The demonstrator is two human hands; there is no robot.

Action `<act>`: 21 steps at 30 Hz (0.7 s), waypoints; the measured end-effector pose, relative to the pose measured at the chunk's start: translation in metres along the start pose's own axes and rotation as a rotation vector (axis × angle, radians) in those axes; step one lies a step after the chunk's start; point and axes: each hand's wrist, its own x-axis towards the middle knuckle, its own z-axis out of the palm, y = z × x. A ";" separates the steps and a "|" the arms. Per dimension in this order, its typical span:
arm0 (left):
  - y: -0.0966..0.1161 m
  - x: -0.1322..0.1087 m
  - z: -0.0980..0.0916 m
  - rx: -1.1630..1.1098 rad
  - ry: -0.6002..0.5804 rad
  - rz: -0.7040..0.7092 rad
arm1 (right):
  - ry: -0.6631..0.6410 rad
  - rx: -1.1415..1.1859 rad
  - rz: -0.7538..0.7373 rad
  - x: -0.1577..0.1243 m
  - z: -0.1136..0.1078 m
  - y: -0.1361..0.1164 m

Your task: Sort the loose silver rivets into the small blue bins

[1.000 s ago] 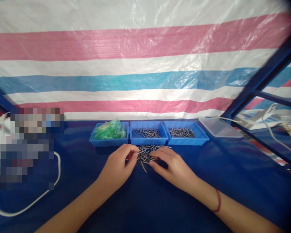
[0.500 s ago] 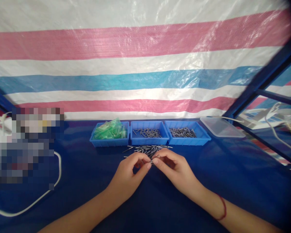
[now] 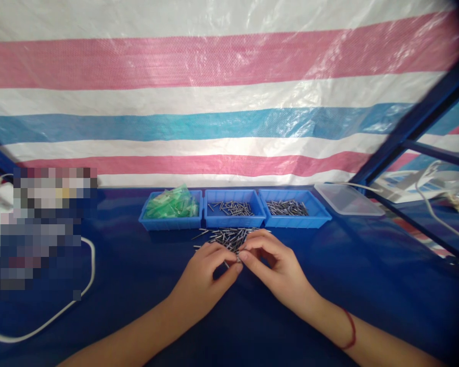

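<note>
Head view is showing the left hand [image 3: 204,275] and right hand [image 3: 278,265] meeting near the fingertips, both apparently pinching one small metal piece [image 3: 238,259], its shape largely hidden. Loose metal pins [image 3: 227,236] are lying just beyond, before three blue bins [image 3: 235,222]. Fingertip handling is seemingly occupying this step; the next move is probably calling for steady, aligned pinching.

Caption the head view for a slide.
Left hand and right hand, close together at the near edge of a heap of slim metal pieces, before three blue bins.
</note>
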 end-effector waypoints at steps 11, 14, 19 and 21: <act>-0.005 0.001 -0.004 -0.012 0.088 0.000 | -0.027 0.047 0.012 0.000 -0.002 -0.002; -0.006 0.001 -0.004 -0.038 0.107 0.001 | -0.032 0.048 0.019 0.001 -0.002 -0.003; -0.004 0.001 -0.009 -0.017 0.124 0.018 | -0.058 -0.053 -0.042 0.001 -0.003 -0.004; -0.003 0.002 -0.016 0.048 0.105 0.038 | -0.071 -0.155 -0.124 0.005 -0.007 -0.005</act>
